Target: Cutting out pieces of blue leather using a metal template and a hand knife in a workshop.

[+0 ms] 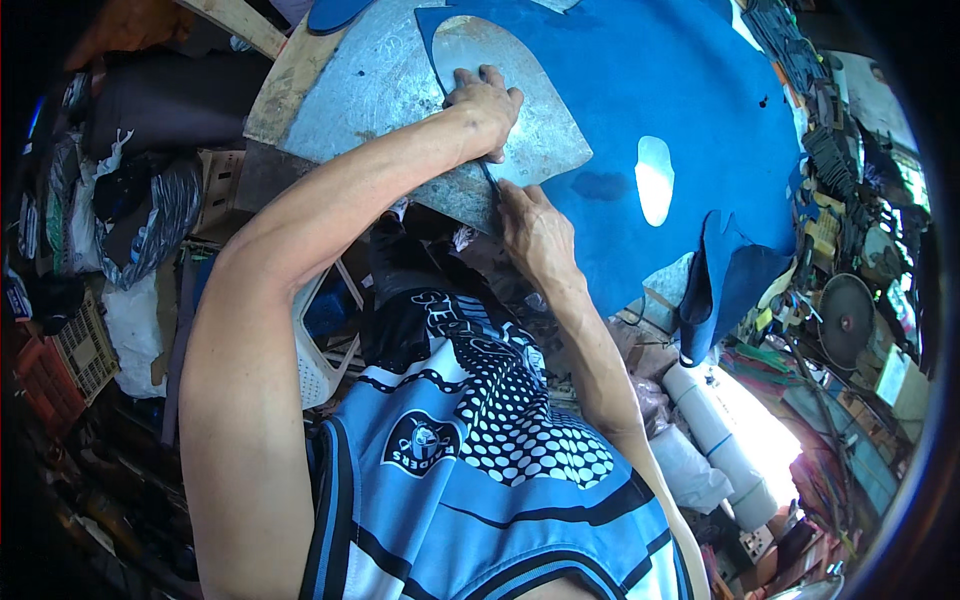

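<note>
Left hand (482, 110) rests, fingers spread, on a grey plate (545, 125) over blue sheeting (690, 95) on the desk (345, 85); right hand (538, 230) curls near the plate's lower edge, grip unclear; firm, flat pressure should prevent slipping.

Cluttered workshop: cut blue sheet (720, 110), crates (85, 345)

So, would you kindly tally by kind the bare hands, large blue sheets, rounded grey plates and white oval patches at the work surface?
Hands: 2 (left hand, right hand)
Large blue sheet: 1
Rounded grey plate: 1
White oval patch: 1
Total: 5
</note>
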Demonstrator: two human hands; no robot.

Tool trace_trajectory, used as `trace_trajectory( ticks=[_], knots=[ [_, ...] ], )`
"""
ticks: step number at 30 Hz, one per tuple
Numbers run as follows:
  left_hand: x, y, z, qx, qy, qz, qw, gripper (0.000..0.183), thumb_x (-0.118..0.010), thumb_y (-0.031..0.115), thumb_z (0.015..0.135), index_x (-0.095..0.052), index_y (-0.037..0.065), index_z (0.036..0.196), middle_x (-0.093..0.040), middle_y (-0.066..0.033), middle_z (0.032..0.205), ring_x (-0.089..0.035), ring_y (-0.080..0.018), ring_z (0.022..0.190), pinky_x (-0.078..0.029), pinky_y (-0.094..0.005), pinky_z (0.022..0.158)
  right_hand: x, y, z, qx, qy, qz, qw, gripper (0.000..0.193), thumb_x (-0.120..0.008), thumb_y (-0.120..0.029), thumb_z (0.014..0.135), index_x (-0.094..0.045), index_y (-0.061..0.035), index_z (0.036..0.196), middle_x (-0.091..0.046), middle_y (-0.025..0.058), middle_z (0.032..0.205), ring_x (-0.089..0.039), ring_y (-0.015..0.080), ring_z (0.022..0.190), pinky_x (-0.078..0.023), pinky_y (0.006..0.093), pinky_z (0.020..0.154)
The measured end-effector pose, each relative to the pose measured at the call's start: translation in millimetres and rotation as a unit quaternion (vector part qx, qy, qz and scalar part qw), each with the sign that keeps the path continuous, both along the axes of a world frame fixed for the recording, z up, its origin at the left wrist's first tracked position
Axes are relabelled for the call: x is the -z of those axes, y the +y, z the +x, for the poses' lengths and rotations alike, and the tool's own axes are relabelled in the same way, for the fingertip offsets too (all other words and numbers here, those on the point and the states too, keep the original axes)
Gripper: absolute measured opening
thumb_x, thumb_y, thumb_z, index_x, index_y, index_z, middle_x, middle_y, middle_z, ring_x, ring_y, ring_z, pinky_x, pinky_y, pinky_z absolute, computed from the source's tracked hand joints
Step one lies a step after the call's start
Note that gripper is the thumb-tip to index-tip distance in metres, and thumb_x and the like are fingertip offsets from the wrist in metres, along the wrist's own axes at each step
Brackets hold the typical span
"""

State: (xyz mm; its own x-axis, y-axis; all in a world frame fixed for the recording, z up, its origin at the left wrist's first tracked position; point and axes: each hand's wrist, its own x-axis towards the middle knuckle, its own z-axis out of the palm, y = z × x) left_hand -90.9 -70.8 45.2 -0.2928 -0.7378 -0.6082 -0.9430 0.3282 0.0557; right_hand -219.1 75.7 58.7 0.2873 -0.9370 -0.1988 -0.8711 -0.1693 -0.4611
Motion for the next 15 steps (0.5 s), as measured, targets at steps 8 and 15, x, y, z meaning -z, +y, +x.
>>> trace_trajectory(
  ticks=[8,15],
  knots=[
    [-6.0,-5.2,8.6,0.002,0.056,-0.059,0.997,0.097,-0.09,0.047,0.062,-0.045,0.004,0.137,-0.038,-0.0332,0.142,-0.045,-0.059,0.123,-0.049,-0.0546,0.099,-31.5,50.4,-24.8,0.057,-0.016,-0.001,0.998,0.032,-0.058,-0.013,0.09,-0.061,-0.01,0.122,-0.06,0.017,0.091,-0.064,0.0376,0.083,-0.053,0.0464,0.071],
    [36.5,-29.8,40.2,0.113,0.016,-0.041,0.993,0.119,-0.092,0.058,0.049,-0.042,0.005,0.143,-0.045,-0.0244,0.145,-0.045,-0.0359,0.135,-0.042,-0.0417,0.111,-1.5,21.2,34.3,0.028,0.071,0.028,0.997,0.032,-0.065,-0.02,0.08,-0.057,-0.0075,0.108,-0.056,0.0165,0.1,-0.063,0.0347,0.088,-0.055,0.0463,0.067]
  ],
)
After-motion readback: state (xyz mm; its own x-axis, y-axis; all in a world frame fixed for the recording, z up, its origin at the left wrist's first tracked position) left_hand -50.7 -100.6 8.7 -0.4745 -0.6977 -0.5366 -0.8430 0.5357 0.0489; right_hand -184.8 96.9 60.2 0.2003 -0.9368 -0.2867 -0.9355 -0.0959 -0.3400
